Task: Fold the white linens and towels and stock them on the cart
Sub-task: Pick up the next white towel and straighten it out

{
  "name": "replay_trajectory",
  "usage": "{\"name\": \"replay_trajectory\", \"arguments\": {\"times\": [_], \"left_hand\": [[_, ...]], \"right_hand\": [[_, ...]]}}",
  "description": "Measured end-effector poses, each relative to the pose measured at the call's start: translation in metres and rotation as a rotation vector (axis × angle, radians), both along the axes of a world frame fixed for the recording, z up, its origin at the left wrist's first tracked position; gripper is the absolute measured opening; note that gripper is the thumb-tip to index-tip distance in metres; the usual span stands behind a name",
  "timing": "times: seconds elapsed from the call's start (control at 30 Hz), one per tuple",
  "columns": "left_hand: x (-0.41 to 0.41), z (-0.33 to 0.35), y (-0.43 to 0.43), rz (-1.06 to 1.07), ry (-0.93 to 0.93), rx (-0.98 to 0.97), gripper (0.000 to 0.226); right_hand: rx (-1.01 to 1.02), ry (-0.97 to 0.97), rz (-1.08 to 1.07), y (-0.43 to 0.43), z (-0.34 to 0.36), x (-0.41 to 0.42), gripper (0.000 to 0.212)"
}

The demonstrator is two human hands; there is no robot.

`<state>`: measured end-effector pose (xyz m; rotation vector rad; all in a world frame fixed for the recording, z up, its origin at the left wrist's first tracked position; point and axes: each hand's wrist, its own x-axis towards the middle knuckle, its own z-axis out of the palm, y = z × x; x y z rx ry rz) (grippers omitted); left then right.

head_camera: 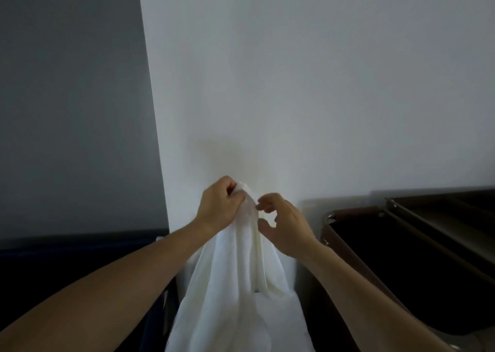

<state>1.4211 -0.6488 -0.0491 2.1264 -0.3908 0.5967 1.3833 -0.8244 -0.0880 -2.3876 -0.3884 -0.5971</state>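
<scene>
Your left hand [219, 209] grips the top of one white towel [241, 284], raised before a bare wall [294, 84]. The towel hangs free between your two forearms. Your right hand [286, 225] curls at its edge, fingertips touching, grip unclear. One dark bin [375, 244] stands right, clear of the cloth.

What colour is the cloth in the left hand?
Plain white, no pattern. Head view shows the cloth hanging from the left hand.
</scene>
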Motion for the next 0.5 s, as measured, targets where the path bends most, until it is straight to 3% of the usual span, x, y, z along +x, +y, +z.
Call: {"name": "replay_trajectory", "arguments": {"times": [0.1, 0.3, 0.5], "left_hand": [[0.009, 0.025, 0.004, 0.037, -0.031, -0.096, 0.017], [0.021, 0.065, 0.015, 0.053, -0.087, -0.222, 0.019], [0.027, 0.083, 0.030, -0.020, -0.084, -0.330, 0.015]], "right_hand": [[-0.060, -0.030, -0.001, -0.006, -0.035, 0.001, 0.034], [-0.270, 0.213, -0.046, -0.018, -0.083, 0.009, 0.056], [-0.388, 0.348, -0.076, -0.029, -0.092, 0.024, 0.055]]}}
